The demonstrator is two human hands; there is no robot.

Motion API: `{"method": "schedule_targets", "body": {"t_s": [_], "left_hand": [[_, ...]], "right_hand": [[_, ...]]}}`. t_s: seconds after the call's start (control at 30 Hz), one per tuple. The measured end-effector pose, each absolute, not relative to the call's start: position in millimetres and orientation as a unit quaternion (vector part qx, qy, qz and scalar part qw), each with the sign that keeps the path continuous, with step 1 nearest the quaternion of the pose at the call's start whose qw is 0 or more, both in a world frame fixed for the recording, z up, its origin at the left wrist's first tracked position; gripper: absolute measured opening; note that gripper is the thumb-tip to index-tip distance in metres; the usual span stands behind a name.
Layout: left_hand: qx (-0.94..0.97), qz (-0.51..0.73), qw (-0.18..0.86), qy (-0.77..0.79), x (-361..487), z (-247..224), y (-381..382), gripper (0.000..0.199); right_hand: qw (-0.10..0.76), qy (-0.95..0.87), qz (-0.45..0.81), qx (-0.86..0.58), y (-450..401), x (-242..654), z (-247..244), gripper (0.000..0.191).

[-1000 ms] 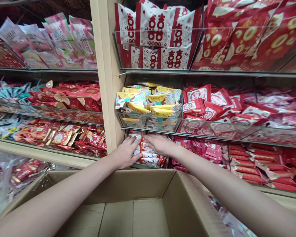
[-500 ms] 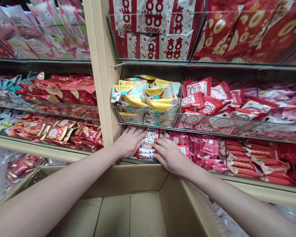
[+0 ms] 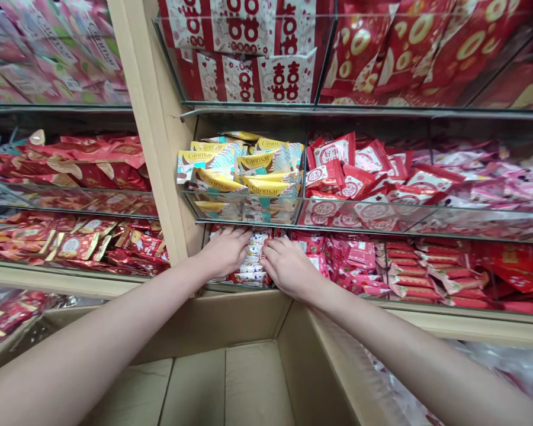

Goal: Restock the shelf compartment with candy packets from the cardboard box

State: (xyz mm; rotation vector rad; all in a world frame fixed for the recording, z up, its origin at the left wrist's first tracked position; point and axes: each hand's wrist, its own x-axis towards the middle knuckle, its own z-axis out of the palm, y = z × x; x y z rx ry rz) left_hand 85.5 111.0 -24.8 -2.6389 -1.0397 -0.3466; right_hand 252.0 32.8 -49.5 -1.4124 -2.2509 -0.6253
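Small white packets with blue and red print (image 3: 254,255) lie stacked in a bottom-shelf compartment. My left hand (image 3: 226,253) rests on the left part of the stack, fingers spread and pointing into the shelf. On the right side, my right hand (image 3: 289,266) touches the packets with slightly bent fingers, its fingertips partly out of sight. The white packets show between both hands. An open cardboard box (image 3: 244,313) stands just below the hands, its floor bare.
Yellow packets (image 3: 266,188) sit behind a clear shelf front above my hands. Red-and-white packets (image 3: 333,154) and pink packets (image 3: 359,254) lie to the right. A wooden upright (image 3: 153,130) divides the shelves at the left.
The view has shifted, so shelves and hands appear further left. My right hand has moved slightly deeper along the packets; my left hand stays on the stack.
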Motion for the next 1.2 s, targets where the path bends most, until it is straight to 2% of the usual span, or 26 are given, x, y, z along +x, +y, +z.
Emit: {"method": "schedule_targets", "body": {"t_s": [0.13, 0.23, 0.37, 0.73, 0.87, 1.0, 1.1, 1.2], "left_hand": [[-0.926, -0.124, 0.128, -0.334, 101.4, -22.2, 113.1, 0.04], [-0.928, -0.125, 0.12, -0.33, 107.4, -23.1, 116.5, 0.036], [-0.939, -0.12, 0.11, -0.303, 107.8, -22.9, 119.4, 0.034], [-0.951, -0.104, 0.082, -0.28, 108.4, -21.4, 116.8, 0.033], [-0.948, -0.106, 0.093, -0.287, 107.5, -18.7, 114.8, 0.037], [-0.945, -0.127, 0.105, -0.282, 88.0, -2.0, 98.9, 0.04], [-0.948, -0.13, 0.11, -0.27, 52.9, 7.0, 59.4, 0.034], [-0.97, -0.04, 0.094, -0.221, 8.4, -0.6, -7.7, 0.026]], "right_hand": [[0.158, -0.796, -0.298, -0.503, 41.7, 259.4, -44.0, 0.034], [0.107, -0.802, -0.312, -0.499, 44.0, 267.8, -46.5, 0.03], [0.08, -0.815, -0.336, -0.465, 41.5, 275.4, -51.4, 0.028], [0.044, -0.84, -0.295, -0.453, 35.1, 272.3, -40.7, 0.018], [0.078, -0.841, -0.277, -0.459, 28.5, 274.1, -35.3, 0.02], [0.17, -0.849, -0.249, -0.434, 7.8, 281.0, -33.2, 0.024], [0.236, -0.859, -0.214, -0.4, -17.2, 283.9, -35.2, 0.024], [0.274, -0.877, -0.171, -0.357, -46.6, 279.2, -42.7, 0.02]]}}
